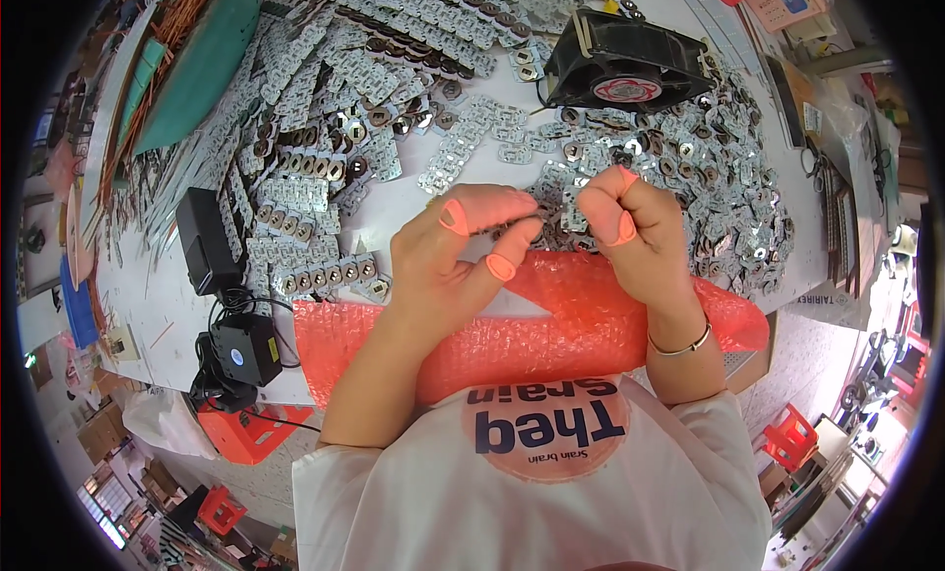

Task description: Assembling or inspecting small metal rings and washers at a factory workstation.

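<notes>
Small silvery circuit boards with round metal centres lie heaped around both hands. My left hand (pixel 448 261), with pink finger cots on thumb and forefinger, is closed in a loose pinch above the near edge of the heap; what lies between its fingertips is too small to make out. Opposite it, my right hand (pixel 640 231) is curled, also with pink cots on thumb and forefinger. A small circuit board (pixel 573 217) shows at its fingertips, apparently pinched there. Below the hands, red bubble wrap (pixel 492 349) lies along the table's front edge, against my shirt.
A black fan (pixel 630 64) stands at the back among loose circuit boards (pixel 728 177). Joined board strips (pixel 325 167) are piled on the left. A black power adapter (pixel 246 349) with cables sits at the left front edge. Scissors (pixel 812 167) lie far right. Red stools (pixel 251 428) stand below.
</notes>
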A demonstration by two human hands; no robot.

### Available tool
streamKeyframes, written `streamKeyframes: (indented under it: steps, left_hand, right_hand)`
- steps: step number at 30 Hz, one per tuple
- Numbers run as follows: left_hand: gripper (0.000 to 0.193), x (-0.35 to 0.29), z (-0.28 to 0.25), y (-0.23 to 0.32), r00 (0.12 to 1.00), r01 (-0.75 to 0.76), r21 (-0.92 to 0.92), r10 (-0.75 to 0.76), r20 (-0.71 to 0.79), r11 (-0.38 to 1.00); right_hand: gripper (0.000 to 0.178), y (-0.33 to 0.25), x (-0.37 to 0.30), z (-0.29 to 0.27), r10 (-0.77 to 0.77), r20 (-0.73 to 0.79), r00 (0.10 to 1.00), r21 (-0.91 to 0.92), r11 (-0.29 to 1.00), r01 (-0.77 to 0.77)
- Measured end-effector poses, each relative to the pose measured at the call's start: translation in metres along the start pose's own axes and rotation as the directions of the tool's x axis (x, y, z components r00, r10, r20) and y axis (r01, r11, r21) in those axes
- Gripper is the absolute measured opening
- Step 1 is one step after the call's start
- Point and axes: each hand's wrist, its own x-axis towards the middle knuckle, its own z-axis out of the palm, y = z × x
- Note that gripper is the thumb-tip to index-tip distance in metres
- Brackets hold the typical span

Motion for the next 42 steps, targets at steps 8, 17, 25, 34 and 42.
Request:
streamKeyframes:
  steps: [8, 17, 25, 34, 42]
  left_hand:
    - [0.021, 0.000, 0.001, -0.002, 1.000, -0.012, -0.043, 0.012, 0.006, 0.999]
    - [0.018, -0.003, 0.008, 0.002, 0.989, 0.150, -0.134, -0.151, 0.003, 0.980]
    - [0.019, -0.002, 0.006, -0.002, 0.971, 0.151, -0.030, -0.143, 0.191, 0.988]
    - [0.020, -0.006, 0.003, -0.003, 0.906, 0.423, -0.522, -0.350, 0.237, 0.741]
    - [0.021, -0.005, -0.007, -0.001, 0.727, 0.640, -0.727, -0.504, 0.467, 0.248]
  right_hand:
    - [0.014, 0.002, -0.002, 0.006, -0.102, 0.044, 0.994, -0.106, 0.989, 0.106]
    - [0.022, -0.008, 0.005, -0.005, 0.091, 0.078, 0.993, -0.137, 0.987, -0.079]
    - [0.012, -0.003, 0.008, -0.024, -0.063, 0.131, 0.989, -0.290, 0.952, 0.099]
    - [0.011, -0.007, 0.005, -0.017, -0.004, 0.254, 0.967, -0.134, 0.990, 0.039]
    - [0.016, -0.009, -0.003, 0.002, 0.095, 0.317, 0.944, 0.270, 0.945, -0.186]
